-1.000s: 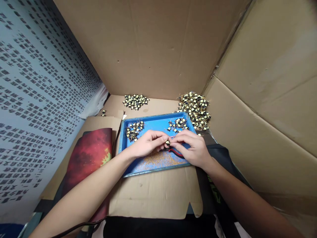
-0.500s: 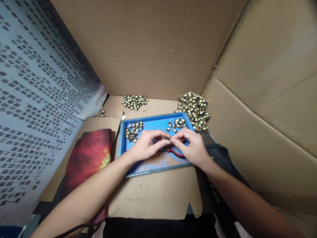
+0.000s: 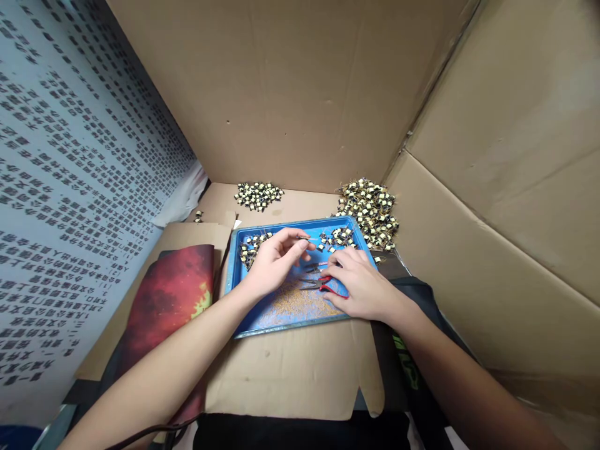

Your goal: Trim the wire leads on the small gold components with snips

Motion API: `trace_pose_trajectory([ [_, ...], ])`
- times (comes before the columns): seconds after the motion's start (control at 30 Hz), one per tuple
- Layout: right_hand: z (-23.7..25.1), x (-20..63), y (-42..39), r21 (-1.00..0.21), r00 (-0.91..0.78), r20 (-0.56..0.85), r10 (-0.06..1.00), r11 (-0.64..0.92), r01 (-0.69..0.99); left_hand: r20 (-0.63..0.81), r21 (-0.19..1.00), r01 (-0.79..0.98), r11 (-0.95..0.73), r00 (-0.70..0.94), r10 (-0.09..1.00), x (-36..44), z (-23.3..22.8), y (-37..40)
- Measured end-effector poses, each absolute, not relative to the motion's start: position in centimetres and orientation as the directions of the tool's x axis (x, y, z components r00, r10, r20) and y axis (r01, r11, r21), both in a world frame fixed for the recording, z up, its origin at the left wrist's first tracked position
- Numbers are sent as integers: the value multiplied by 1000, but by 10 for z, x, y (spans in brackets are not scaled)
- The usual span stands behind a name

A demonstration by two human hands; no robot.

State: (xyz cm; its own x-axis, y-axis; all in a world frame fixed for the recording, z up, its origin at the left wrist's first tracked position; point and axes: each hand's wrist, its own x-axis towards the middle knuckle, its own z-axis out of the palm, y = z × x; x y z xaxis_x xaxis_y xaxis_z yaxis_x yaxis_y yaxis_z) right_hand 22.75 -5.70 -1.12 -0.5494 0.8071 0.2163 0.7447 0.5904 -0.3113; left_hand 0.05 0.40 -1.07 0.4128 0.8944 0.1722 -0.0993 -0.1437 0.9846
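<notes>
Pliers [image 3: 323, 285] with red handles sit right of centre in the blue tray [image 3: 290, 326], tips pointing leftward and handles seemingly turned to suit the right hand [image 3: 360, 285]. Its fingers curl around them; whether they clasp tightly, I cannot tell. Above the tray, the left hand [image 3: 275, 260] pinches a small component [image 3: 304, 238] between thumb and fingers, perhaps to keep one end free; it shows as a thin, darkish sliver.

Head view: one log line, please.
left hand: pinching small dark component | right hand: over red-handled metal pliers | blue rectangular tray: below both hands
</notes>
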Motion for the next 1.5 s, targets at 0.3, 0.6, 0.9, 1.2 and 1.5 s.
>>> trace_pose_trajectory([
  [0.3, -17, 222, -55, -696, -239, 430, 871, 488, 527, 49, 986, -165, 16, 377, 925, 0, -2, 6],
  [0.6, -16, 222, -46, -997, -46, 64, 997, 62, -49, -35, 961, -229, 155, 455, 890, 2, 2, -2],
  [0.9, -18, 220, -54, -711, -117, 423, 898, 409, 572, -32, 947, -269, 176, 465, 885, 0, 3, 0],
  [1.2, -16, 220, -54, -705, -105, 454, 885, 429, 565, -6, 965, -233, 123, 446, 895, 0, 1, 1],
  [1.5, -15, 220, -56, -720, -89, 452, 888, 422, 551, 7, 977, -196, 90, 447, 895, -1, 2, 1],
])
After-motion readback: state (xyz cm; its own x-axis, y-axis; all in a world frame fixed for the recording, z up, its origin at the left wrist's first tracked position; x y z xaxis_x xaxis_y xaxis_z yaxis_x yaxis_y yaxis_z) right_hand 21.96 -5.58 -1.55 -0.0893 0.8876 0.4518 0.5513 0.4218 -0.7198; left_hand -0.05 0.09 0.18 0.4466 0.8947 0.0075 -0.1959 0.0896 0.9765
